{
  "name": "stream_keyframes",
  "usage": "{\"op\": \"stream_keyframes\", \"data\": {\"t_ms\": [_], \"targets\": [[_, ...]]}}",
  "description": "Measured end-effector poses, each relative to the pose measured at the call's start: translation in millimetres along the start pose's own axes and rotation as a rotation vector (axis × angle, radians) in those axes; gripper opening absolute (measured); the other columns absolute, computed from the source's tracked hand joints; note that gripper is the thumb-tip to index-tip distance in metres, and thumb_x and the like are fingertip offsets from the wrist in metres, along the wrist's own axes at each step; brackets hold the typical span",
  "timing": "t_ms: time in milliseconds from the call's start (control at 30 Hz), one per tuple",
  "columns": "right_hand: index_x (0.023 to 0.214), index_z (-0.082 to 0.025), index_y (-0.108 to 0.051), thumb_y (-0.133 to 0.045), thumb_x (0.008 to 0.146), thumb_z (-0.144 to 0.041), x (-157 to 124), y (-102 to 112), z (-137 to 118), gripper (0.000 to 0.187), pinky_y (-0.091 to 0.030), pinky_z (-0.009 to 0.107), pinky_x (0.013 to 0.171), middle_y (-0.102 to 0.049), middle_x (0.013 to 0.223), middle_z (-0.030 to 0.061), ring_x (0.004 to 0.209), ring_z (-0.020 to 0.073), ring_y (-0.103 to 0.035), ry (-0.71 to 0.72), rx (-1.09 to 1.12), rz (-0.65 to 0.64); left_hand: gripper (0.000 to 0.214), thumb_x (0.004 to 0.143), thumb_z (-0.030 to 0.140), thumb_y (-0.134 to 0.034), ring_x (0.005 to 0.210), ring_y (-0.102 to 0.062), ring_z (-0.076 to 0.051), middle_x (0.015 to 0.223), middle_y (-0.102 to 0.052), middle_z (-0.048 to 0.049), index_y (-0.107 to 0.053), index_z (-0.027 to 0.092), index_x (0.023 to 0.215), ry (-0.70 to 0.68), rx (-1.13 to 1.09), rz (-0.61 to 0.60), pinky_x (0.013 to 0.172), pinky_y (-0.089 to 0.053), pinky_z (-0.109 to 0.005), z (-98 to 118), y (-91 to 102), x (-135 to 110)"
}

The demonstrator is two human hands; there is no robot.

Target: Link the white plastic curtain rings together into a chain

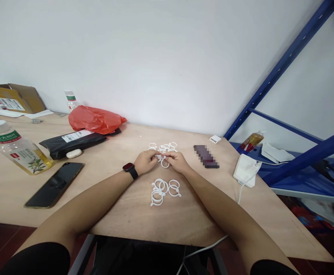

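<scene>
My left hand (145, 161) and my right hand (179, 162) meet over the middle of the table, fingertips pinched close together. Between them is a white plastic ring (165, 164) with a small knob on it; its loop hangs below the fingertips. Just beyond my fingers lies a loose pile of similar white rings (172, 145), partly hidden by the hands. Nearer to me, between my forearms, a second group of white rings (158, 197) lies flat, some overlapping. A black watch (130, 170) is on my left wrist.
To the left are a phone (55, 185), a drink bottle (20, 151), a white case (73, 153), a black parcel (75, 142) and a red bag (96, 119). On the right, a blurred dark item (206, 156), a white charger (245, 170) with cable and a blue metal frame (281, 63).
</scene>
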State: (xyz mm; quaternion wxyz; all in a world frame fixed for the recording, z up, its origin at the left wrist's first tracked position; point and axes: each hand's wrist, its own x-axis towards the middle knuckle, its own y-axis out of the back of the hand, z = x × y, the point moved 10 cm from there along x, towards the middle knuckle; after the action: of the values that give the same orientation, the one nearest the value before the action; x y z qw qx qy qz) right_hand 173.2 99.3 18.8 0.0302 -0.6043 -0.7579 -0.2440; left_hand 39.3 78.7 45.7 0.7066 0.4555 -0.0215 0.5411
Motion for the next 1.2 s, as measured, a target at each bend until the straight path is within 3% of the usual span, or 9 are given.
{"op": "stream_keyframes", "data": {"t_ms": [233, 400, 533, 600, 667, 767, 900, 1033, 1200], "targets": [[0.083, -0.017, -0.074, -0.056, 0.070, -0.018, 2, 0, 5, 0.022, -0.049, 0.024, 0.059, -0.072, 0.076, 0.0030, 0.062, 0.0134, -0.063, -0.019, 0.014, 0.007, 0.024, 0.086, 0.028, -0.059, 0.065, -0.062, -0.014, 0.083, -0.071, -0.0022, -0.064, 0.018, 0.107, 0.058, 0.016, 0.049, 0.064, -0.048, -0.025, -14, 1.2, -1], [0.074, -0.016, -0.071, -0.053, 0.065, -0.015, 2, 6, 3, 0.020, -0.044, 0.022, 0.055, -0.068, 0.067, 0.0007, 0.057, 0.0120, -0.058, -0.007, -0.061, 0.055, 0.031, 0.087, 0.025, -0.057, 0.075, -0.066, -0.015, 0.104, -0.072, -0.0062, -0.062, 0.019, 0.117, 0.000, 0.014, 0.034, 0.075, -0.053, -0.029, -12, -2.2, 0], [0.066, -0.017, -0.069, -0.051, 0.064, -0.014, 1, 13, -4, 0.018, -0.042, 0.021, 0.054, -0.066, 0.063, -0.0002, 0.056, 0.0116, -0.056, 0.014, -0.130, 0.095, 0.038, 0.085, 0.021, -0.058, 0.080, -0.065, -0.014, 0.126, -0.061, -0.0111, -0.059, 0.019, 0.123, -0.089, -0.010, 0.073, 0.079, -0.055, -0.031, -3, 2.0, 0], [0.064, -0.017, -0.067, -0.050, 0.063, -0.014, 1, 16, -7, 0.018, -0.041, 0.021, 0.054, -0.065, 0.061, -0.0004, 0.055, 0.0116, -0.055, 0.023, -0.148, 0.112, 0.033, 0.085, 0.023, -0.058, 0.075, -0.062, -0.013, 0.120, -0.062, -0.0115, -0.061, 0.017, 0.117, -0.111, -0.010, 0.107, 0.074, -0.054, -0.029, 2, 8.2, 0], [0.062, -0.017, -0.067, -0.049, 0.063, -0.014, 2, 18, -9, 0.018, -0.041, 0.021, 0.054, -0.064, 0.061, -0.0004, 0.055, 0.0119, -0.055, 0.030, -0.166, 0.125, 0.026, 0.086, 0.026, -0.058, 0.067, -0.058, -0.011, 0.100, -0.066, -0.0083, -0.064, 0.016, 0.108, -0.112, -0.004, 0.101, 0.066, -0.051, -0.026, 8, 11.7, -1], [0.062, -0.018, -0.066, -0.048, 0.064, -0.014, 3, 22, -12, 0.019, -0.043, 0.023, 0.059, -0.065, 0.064, 0.0001, 0.060, 0.0131, -0.057, 0.055, -0.189, 0.139, 0.020, 0.088, 0.034, -0.057, 0.061, -0.055, -0.011, 0.074, -0.064, -0.0019, -0.067, 0.017, 0.092, -0.180, -0.017, -0.119, 0.062, -0.045, -0.023, 24, -4.6, -5], [0.062, -0.018, -0.066, -0.046, 0.066, -0.014, 3, 22, -16, 0.021, -0.045, 0.025, 0.066, -0.065, 0.068, 0.0009, 0.066, 0.0142, -0.059, 0.111, -0.198, 0.140, 0.033, 0.081, 0.049, -0.064, 0.064, -0.056, -0.012, 0.072, -0.063, -0.0015, -0.066, 0.017, 0.086, -0.340, -0.018, -0.412, 0.063, -0.043, -0.023, 47, -31.0, -18], [0.063, -0.019, -0.067, -0.045, 0.067, -0.012, 3, 22, -20, 0.023, -0.046, 0.026, 0.070, -0.066, 0.069, 0.0011, 0.068, 0.0147, -0.059, 0.150, -0.239, 0.138, 0.037, 0.074, 0.053, -0.070, 0.067, -0.057, -0.014, 0.074, -0.064, -0.0028, -0.066, 0.017, 0.082, -0.361, 0.007, -0.494, 0.063, -0.041, -0.023, 53, -41.1, -23], [0.062, -0.020, -0.068, -0.046, 0.069, -0.010, 1, 23, -23, 0.025, -0.048, 0.028, 0.072, -0.065, 0.070, 0.0017, 0.071, 0.0161, -0.061, 0.201, -0.284, 0.151, 0.012, 0.074, 0.031, -0.067, 0.064, -0.056, -0.013, 0.072, -0.064, -0.0014, -0.066, 0.019, 0.073, -0.307, 0.005, -0.486, 0.061, -0.040, -0.023, 47, -43.2, -22]]}}
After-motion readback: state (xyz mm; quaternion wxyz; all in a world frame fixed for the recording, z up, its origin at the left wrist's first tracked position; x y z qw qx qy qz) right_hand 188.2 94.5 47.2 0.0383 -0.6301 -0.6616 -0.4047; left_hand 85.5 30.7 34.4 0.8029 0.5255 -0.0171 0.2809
